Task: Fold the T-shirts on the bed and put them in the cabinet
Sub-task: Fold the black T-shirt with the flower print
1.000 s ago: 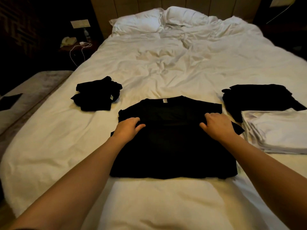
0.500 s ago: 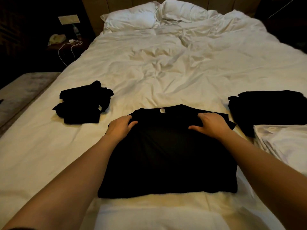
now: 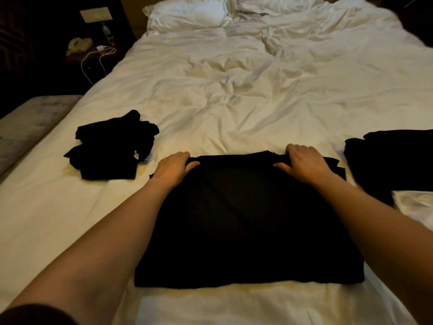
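Observation:
A black T-shirt (image 3: 248,226) lies flat near the foot of the white bed (image 3: 234,95), its sides folded in. My left hand (image 3: 173,168) grips its far left corner, fingers curled over the top edge. My right hand (image 3: 304,164) grips the far right corner the same way. The collar is no longer visible at the top edge. A crumpled black T-shirt (image 3: 112,146) lies to the left. A folded black garment (image 3: 393,160) lies to the right, with a folded white T-shirt (image 3: 419,207) in front of it.
Two white pillows (image 3: 187,15) lie at the head of the bed. A dark nightstand (image 3: 93,52) at the back left holds a phone, a bottle and a white cable. A grey bench (image 3: 28,127) runs along the bed's left side.
Both hands slid from the shirt's shoulders up to its top edge and closed on it. The collar and its label have gone out of sight. The camera moved closer and lower.

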`<state>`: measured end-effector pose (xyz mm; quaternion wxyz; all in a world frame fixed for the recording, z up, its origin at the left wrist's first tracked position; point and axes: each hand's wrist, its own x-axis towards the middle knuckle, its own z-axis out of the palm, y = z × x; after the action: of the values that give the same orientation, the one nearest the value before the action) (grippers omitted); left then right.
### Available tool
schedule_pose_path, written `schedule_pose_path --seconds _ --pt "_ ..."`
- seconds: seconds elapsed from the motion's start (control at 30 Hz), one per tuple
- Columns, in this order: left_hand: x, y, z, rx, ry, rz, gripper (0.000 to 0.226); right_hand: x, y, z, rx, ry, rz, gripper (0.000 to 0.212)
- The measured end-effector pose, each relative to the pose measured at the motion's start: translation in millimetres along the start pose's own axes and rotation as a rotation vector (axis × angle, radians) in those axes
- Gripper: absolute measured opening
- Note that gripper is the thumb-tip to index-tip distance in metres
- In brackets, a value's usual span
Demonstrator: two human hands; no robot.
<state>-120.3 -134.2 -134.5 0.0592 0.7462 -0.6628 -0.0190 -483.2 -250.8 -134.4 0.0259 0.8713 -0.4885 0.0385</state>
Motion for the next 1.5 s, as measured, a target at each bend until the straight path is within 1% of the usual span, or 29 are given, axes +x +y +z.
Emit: schedule_pose_path --seconds 0.1,0.2,0.3,0.4,0.47,0.53,0.63,0.73,0.83,0.93,1.07,1.2,1.3,1.43,1.5 --pt "2.8 5.2 9.9 0.060 0.031 -0.017 0.040 -0.8 -2.0 10.1 0.011 0.052 0.048 0.040" --pt "-1.7 15.1 19.6 0.136 0.150 -0.036 0.036 -6.1 -6.2 14.6 0.018 0.109 0.097 0.040" --pt "-11.7 30.1 22.7 0.136 0.235 -0.003 0.031 -17.8 -16.9 14.3 0.095 0.157 0.139 0.051" --pt "-26.1 51.0 20.6 0.048 0.269 0.091 0.029 -38.4 -26.3 10.6 0.188 0.206 0.191 0.061" --pt "-37.4 67.0 20.8 -0.029 0.228 0.163 0.023 -55.4 -29.5 6.8 0.272 0.220 0.241 0.061" --pt "-49.7 83.9 21.8 -0.051 0.182 0.228 0.019 -76.2 -31.3 1.9 0.360 0.216 0.305 0.060" --pt "-64.9 111.8 23.0 -0.084 0.120 0.277 0.021 -117.0 -31.4 -1.7 0.469 0.191 0.386 0.059" --pt "-71.7 142.2 24.1 -0.137 0.005 0.295 0.026 -167.0 -29.4 -4.1 0.636 0.206 0.451 0.055" --pt "-74.0 172.6 28.6 -0.170 -0.094 0.345 0.034 -209.0 -27.0 -5.5 0.717 0.227 0.499 0.046" --pt "-70.4 202.8 33.2 -0.193 -0.137 0.384 0.039 -241.0 -27.8 -6.9 0.796 0.270 0.554 0.032" --pt "-50.2 240.7 29.5 -0.219 -0.205 0.413 0.038 -271.1 -33.1 -3.7 0.822 0.277 0.556 0.023" --pt "-23.0 272.2 21.2 -0.343 -0.177 0.362 0.030 -284.4 -32.1 4.3 0.836 0.270 0.523 0.016" --pt "-6.3 294.0 24.3 -0.309 -0.124 0.336 0.029 -290.3 -31.4 6.4 0.886 0.270 0.513 0.013" --pt "22.9 315.7 27.7 -0.223 -0.088 0.283 0.042 -296.7 -30.2 -2.8 1.055 0.333 0.544 0.015" --pt "38.8 322.4 25.1 -0.178 -0.102 0.279 0.048 -299.5 -31.7 -9.2 1.112 0.327 0.530 0.015"
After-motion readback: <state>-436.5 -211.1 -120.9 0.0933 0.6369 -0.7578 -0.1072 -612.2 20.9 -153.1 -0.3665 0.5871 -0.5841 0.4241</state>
